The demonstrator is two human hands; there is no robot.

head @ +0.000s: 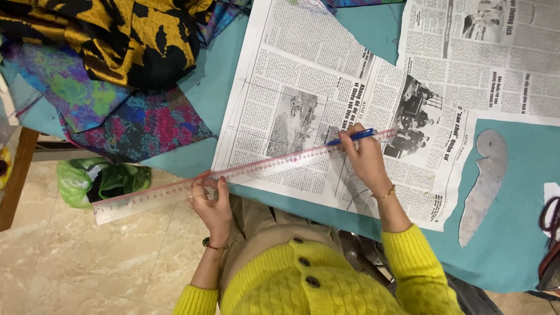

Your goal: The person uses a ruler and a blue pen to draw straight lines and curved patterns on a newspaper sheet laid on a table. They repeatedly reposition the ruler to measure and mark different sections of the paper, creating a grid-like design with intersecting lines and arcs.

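Observation:
A long clear ruler (256, 169) with pink markings lies slanted across a sheet of newspaper (303, 76) on the teal-covered table (513, 233). My left hand (211, 198) presses the ruler down near its left part, at the paper's lower left corner. My right hand (363, 154) holds a blue pen (352, 137) with its tip against the ruler's upper edge near the right end. Both arms are in yellow knitted sleeves.
Colourful patterned fabrics (105, 64) are heaped at the table's upper left. A grey curved template (484, 184) lies on the table at right, with scissors (551, 219) at the right edge. A green plastic bag (99, 181) sits on the tiled floor below the table.

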